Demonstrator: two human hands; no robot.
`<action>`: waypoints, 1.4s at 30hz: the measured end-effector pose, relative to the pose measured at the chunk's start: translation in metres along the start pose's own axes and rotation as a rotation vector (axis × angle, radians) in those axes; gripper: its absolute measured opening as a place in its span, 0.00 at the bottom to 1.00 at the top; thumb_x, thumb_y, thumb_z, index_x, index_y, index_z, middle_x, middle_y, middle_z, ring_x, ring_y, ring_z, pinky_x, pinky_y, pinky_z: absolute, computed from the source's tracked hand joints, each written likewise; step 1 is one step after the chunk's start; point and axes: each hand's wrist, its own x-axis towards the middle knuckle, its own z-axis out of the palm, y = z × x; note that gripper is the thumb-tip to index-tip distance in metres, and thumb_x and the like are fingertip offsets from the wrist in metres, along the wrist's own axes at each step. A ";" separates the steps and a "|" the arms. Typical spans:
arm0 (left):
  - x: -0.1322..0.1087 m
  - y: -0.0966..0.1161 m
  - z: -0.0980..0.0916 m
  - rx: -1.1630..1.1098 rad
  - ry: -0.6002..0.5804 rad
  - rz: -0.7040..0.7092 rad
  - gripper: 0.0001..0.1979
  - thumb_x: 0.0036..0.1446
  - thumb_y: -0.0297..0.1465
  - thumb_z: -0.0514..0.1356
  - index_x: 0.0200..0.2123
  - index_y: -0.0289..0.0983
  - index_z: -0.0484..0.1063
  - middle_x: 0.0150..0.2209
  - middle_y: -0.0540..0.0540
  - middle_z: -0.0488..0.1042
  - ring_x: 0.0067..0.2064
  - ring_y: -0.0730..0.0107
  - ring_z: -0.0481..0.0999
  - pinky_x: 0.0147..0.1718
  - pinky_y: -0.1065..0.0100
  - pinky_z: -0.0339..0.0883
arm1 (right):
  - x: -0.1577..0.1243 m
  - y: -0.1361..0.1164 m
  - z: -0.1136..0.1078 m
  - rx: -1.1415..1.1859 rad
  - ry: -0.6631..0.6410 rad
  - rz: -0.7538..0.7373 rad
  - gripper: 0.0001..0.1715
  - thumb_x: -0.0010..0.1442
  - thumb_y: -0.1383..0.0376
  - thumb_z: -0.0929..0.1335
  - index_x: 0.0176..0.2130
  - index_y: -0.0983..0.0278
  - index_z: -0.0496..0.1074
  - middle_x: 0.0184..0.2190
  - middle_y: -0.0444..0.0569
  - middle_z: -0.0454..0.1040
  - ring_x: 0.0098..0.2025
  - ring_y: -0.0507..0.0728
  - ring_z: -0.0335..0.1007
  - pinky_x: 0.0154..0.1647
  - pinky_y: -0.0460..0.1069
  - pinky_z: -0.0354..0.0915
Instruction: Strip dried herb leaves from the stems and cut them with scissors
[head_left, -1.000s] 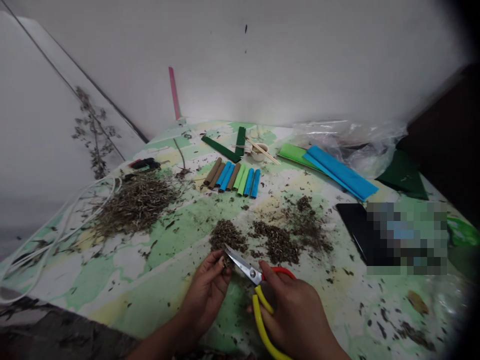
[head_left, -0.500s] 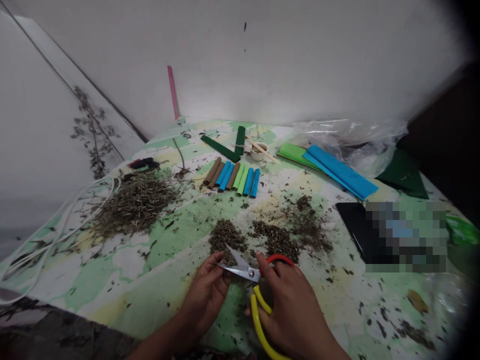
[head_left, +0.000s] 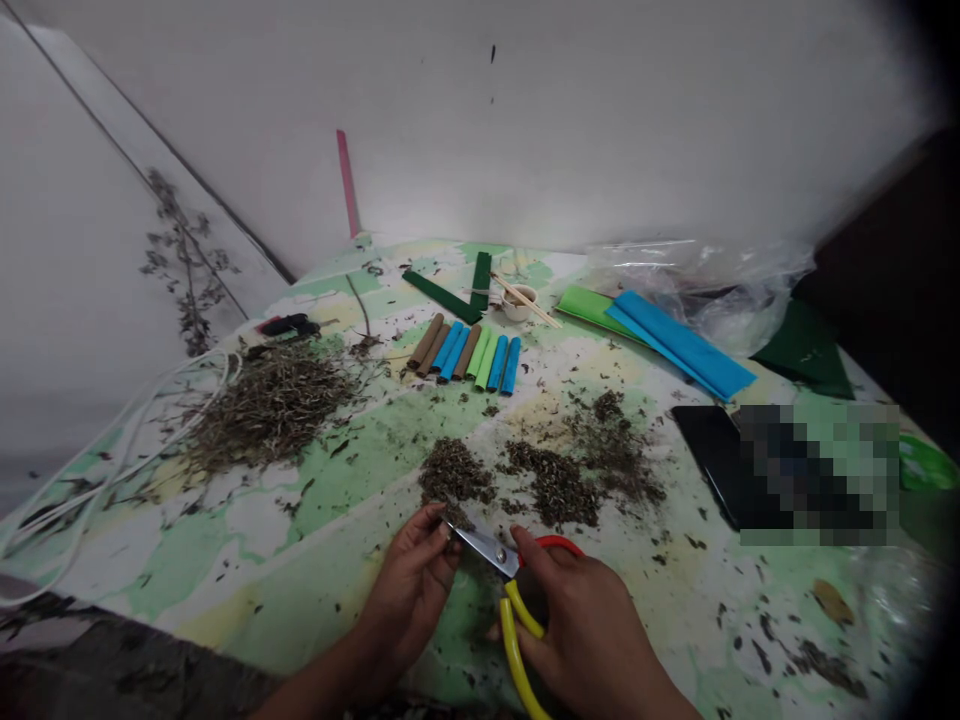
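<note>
My right hand (head_left: 581, 610) grips a pair of scissors (head_left: 487, 545) by their handles, one red and one yellow. The blades are closed together, their tips at the fingertips of my left hand (head_left: 412, 575). That hand is closed in a pinch on a small tuft of dried herb (head_left: 459, 517), mostly hidden by fingers and blades. Just beyond lies a heap of chopped dried herb (head_left: 455, 470). A second chopped heap (head_left: 561, 485) sits to its right, with finer crumbs (head_left: 619, 455) scattered past it.
A large pile of dried stems (head_left: 274, 405) lies left, beside a white cable (head_left: 161, 405). Several coloured rolls (head_left: 465, 355) form a row behind the heaps. Farther back are green strips (head_left: 442, 297), a small cup (head_left: 519, 303) with sticks, and folded blue paper (head_left: 682, 345). A black phone (head_left: 712, 465) lies right.
The scissor blades, apart before, have closed at my left fingertips, and the handles have come closer together. My left hand has stayed nearly in place.
</note>
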 end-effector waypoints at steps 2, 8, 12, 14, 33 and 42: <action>0.001 0.000 0.001 0.005 -0.002 -0.003 0.15 0.36 0.23 0.70 0.32 0.33 0.73 0.30 0.49 0.76 0.30 0.75 0.73 0.30 0.75 0.69 | 0.000 0.000 0.000 -0.015 0.000 0.005 0.37 0.49 0.57 0.67 0.58 0.60 0.62 0.35 0.50 0.76 0.34 0.60 0.71 0.33 0.49 0.62; -0.003 0.001 0.002 0.008 0.009 0.065 0.14 0.36 0.23 0.70 0.30 0.34 0.74 0.30 0.48 0.76 0.30 0.73 0.74 0.32 0.74 0.69 | 0.001 -0.002 0.002 -0.052 0.047 -0.021 0.38 0.50 0.57 0.67 0.59 0.61 0.60 0.35 0.52 0.75 0.37 0.61 0.70 0.37 0.51 0.62; -0.007 0.000 0.003 0.020 -0.009 0.080 0.16 0.31 0.24 0.72 0.28 0.34 0.75 0.29 0.48 0.77 0.31 0.71 0.74 0.33 0.72 0.69 | 0.002 -0.003 0.001 -0.040 0.057 -0.035 0.41 0.50 0.56 0.67 0.60 0.62 0.58 0.39 0.54 0.73 0.41 0.63 0.67 0.44 0.54 0.61; -0.009 0.000 0.004 0.019 -0.009 0.081 0.16 0.30 0.24 0.72 0.27 0.34 0.75 0.28 0.48 0.77 0.31 0.71 0.74 0.32 0.72 0.69 | 0.002 -0.003 0.001 -0.028 0.040 -0.038 0.41 0.51 0.55 0.67 0.61 0.62 0.57 0.39 0.54 0.73 0.40 0.63 0.68 0.43 0.54 0.61; -0.007 0.002 0.005 0.054 -0.029 0.046 0.10 0.39 0.22 0.69 0.29 0.33 0.76 0.29 0.48 0.76 0.31 0.73 0.73 0.31 0.74 0.69 | -0.002 0.004 0.008 -0.138 0.047 -0.086 0.34 0.54 0.55 0.65 0.58 0.62 0.60 0.27 0.48 0.77 0.27 0.58 0.72 0.27 0.48 0.59; -0.004 0.003 0.010 -0.094 0.119 0.033 0.11 0.52 0.15 0.56 0.33 0.34 0.72 0.33 0.46 0.77 0.34 0.75 0.77 0.35 0.75 0.71 | 0.003 0.003 0.003 -0.038 0.125 0.010 0.43 0.48 0.56 0.69 0.60 0.59 0.57 0.38 0.53 0.71 0.42 0.63 0.66 0.46 0.56 0.61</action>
